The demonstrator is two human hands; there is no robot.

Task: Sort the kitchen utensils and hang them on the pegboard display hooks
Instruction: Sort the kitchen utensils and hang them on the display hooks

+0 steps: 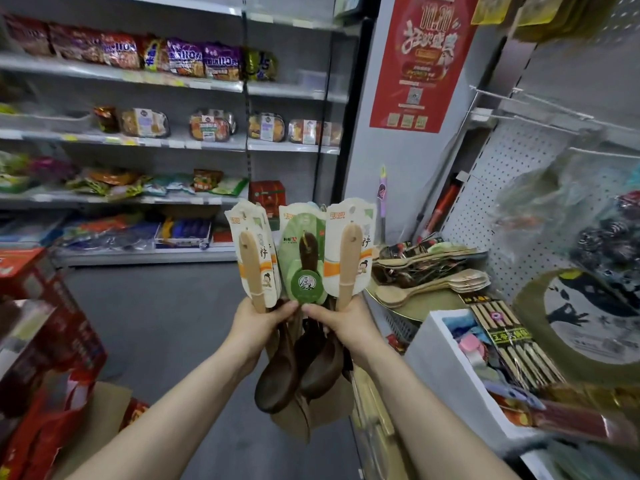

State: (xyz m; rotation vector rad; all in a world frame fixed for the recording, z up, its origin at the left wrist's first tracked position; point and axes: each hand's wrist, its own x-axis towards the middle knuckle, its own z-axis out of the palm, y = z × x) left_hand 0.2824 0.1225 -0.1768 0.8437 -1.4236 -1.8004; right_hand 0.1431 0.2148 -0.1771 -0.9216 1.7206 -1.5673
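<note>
I hold a fanned bunch of packaged wooden utensils upright in the middle of the view. My left hand (pixel 258 323) grips a pale spatula (pixel 254 271) on its white card. My right hand (pixel 341 322) grips a second pale spatula (pixel 348 265) on a matching card. Between them stands a dark spoon on a green card (pixel 304 258); both thumbs touch its lower edge. Dark spoon bowls (pixel 298 372) hang below my hands. The white pegboard (pixel 498 209) with bare wire hooks (pixel 540 116) rises at the right.
More wooden spoons (pixel 440 282) lie piled on a round tray beside the pegboard. A white box (pixel 450 362) with packed chopsticks (pixel 512 344) sits at the right. Food shelves (pixel 138 140) line the far side of the aisle. Red cartons (pixel 38 334) stand at the left.
</note>
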